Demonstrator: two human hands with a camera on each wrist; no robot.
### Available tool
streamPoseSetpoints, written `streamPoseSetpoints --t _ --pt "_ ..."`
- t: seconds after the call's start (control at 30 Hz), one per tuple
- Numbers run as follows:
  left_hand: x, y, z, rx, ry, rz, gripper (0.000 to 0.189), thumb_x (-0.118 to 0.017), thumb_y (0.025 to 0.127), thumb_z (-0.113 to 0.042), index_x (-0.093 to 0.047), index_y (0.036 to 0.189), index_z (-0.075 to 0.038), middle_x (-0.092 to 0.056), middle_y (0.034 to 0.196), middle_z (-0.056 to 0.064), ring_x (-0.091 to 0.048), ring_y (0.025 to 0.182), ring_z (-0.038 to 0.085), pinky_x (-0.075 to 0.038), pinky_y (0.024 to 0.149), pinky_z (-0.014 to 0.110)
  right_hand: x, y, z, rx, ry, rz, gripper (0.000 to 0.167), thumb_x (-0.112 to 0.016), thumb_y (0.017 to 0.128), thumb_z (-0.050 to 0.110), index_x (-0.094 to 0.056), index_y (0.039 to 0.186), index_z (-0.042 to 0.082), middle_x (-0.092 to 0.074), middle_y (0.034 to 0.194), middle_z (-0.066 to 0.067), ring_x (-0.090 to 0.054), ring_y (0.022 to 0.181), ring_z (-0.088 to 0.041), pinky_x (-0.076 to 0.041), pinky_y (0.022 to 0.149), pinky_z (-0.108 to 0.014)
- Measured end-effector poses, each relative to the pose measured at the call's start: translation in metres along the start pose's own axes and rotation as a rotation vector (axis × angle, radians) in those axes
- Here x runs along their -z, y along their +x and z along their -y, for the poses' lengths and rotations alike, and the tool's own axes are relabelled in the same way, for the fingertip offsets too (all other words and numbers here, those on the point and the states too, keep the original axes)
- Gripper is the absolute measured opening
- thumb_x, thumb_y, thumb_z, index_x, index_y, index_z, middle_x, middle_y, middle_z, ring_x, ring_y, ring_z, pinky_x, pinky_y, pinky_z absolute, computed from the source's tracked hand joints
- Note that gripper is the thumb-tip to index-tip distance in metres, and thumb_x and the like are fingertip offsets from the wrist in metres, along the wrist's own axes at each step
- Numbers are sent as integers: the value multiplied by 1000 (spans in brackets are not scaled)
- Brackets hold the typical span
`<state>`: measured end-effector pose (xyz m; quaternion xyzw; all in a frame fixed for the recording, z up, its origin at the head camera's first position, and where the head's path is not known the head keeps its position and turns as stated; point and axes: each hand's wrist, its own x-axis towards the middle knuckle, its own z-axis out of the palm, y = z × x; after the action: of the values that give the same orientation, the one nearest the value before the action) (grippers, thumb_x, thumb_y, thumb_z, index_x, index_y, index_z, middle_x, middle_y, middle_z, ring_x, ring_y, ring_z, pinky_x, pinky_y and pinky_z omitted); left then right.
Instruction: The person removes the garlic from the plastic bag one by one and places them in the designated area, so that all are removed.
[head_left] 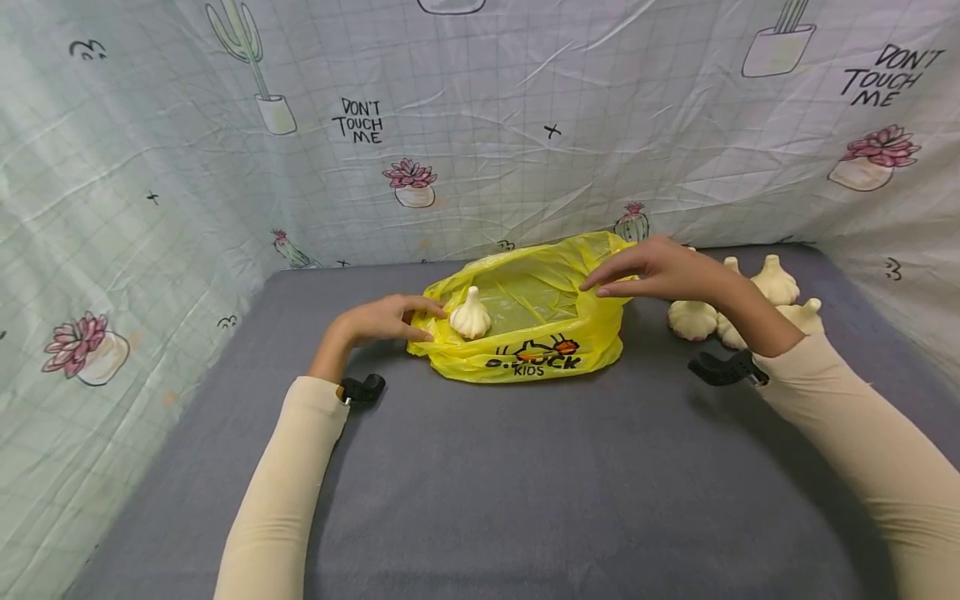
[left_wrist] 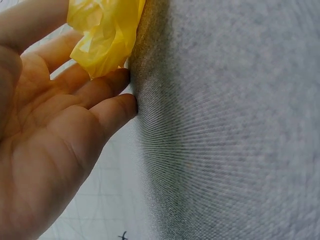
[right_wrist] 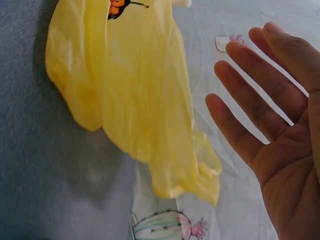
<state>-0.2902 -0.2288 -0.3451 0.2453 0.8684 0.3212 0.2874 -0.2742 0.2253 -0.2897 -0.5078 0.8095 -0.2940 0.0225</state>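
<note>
A yellow plastic bag [head_left: 547, 333] with printed lettering lies on the table with its wide mouth facing up. One garlic bulb [head_left: 470, 315] stands at the left side of that mouth. My left hand [head_left: 382, 319] holds the bag's left end, and its thumb and index fingertips are right at the rim near the bulb. In the left wrist view the crumpled bag edge [left_wrist: 102, 40] hides some fingertips. Over the bag's right end hovers my right hand [head_left: 660, 271], fingers fairly straight and apart from the plastic [right_wrist: 150, 100] in the right wrist view.
Several more garlic bulbs [head_left: 692, 320] cluster right of the bag, partly behind my right forearm. Grey cloth covers the table [head_left: 525, 467]. A patterned curtain [head_left: 480, 125] rises along the table's back and sides. Black wrist cameras [head_left: 363, 389] sit below both hands.
</note>
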Motion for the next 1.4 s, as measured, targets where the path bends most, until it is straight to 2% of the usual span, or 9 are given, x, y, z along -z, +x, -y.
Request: streamPoseSetpoints --t 0.1,0.2,0.37,0.5,0.7,0.9,1.07,1.2,1.4 --pt "-1 0 0 9 -5 0 53 -67 100 -18 -51 150 -8 -41 158 15 -29 148 35 -35 110 53 -2 7 -2 4 -7 12 29 -68 98 7 -75 123 18 -75 114 7 -73 93 -12 -57 79 -26" --pt "-1 0 0 14 -4 0 54 -67 100 -19 -50 150 -8 -41 158 15 -31 146 34 -37 103 49 -3 15 -1 -18 -3 24 26 -66 99 10 -75 123 16 -76 114 6 -72 93 -12 -57 80 -27" --pt "0 1 1 10 1 0 54 -67 100 -19 -51 150 -9 -42 158 14 -34 143 32 -37 100 46 -5 27 1 -62 20 55 25 -64 101 14 -75 124 13 -75 115 4 -72 94 -12 -57 81 -31" --pt "0 2 2 14 9 -4 53 -68 99 -19 -52 149 -10 -43 157 12 -38 137 29 -37 97 44 -6 38 -1 -31 25 73 24 -64 101 12 -75 122 13 -76 112 4 -72 90 -10 -57 79 -31" --pt "1 2 2 8 13 3 53 -67 100 -18 -51 149 -10 -42 157 13 -38 135 30 -36 98 45 -5 60 -4 -4 30 119 22 -65 101 13 -76 120 13 -77 110 1 -72 86 -6 -57 75 -30" --pt "1 2 2 2 8 7 53 -67 100 -18 -51 150 -9 -42 158 15 -37 136 31 -36 98 46 -2 85 -7 -56 56 197 22 -64 102 17 -76 120 12 -76 113 -2 -72 99 -15 -58 85 -35" --pt "0 2 1 -1 5 8 54 -67 100 -18 -51 150 -9 -40 159 15 -29 148 35 -34 109 53 -4 109 -8 -88 63 279 24 -65 102 22 -75 122 14 -74 118 -1 -70 107 -17 -55 94 -39" --pt "0 2 3 3 -1 11 53 -67 100 -17 -51 150 -9 -39 160 15 -24 151 36 -29 115 57 -11 130 -12 -87 78 351 25 -66 101 25 -74 123 15 -74 121 -2 -69 111 -15 -53 98 -38" --pt "1 2 5 2 2 11 53 -67 100 -18 -51 150 -11 -39 159 15 -30 148 34 -35 110 53 -24 157 -24 -102 156 416 33 -70 98 19 -70 129 7 -70 128 -13 -67 117 -21 -50 103 -40"
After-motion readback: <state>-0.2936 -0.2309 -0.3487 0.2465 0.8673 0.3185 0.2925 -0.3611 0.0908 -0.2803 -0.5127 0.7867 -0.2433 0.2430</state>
